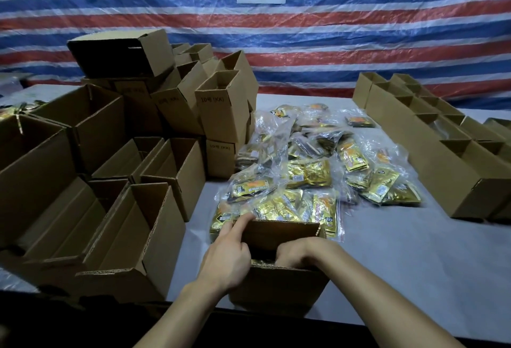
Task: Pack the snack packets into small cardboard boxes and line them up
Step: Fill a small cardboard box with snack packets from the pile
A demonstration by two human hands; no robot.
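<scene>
Left hand [229, 259] grips the small brown cardboard box's [276, 289] left wall; right hand [301, 253] curls inside onto gold foil snack packets [262, 262], hold indiscernible.

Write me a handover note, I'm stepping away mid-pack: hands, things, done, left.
Left hand grips the left wall of the open box nearest you.
Right hand reaches into it onto gold packets; its grip is hidden.
Pile of packets lies behind the box; empty boxes stand left.
Done: a row of boxes lined up right.
Left: fill this box, pack the pile.
</scene>
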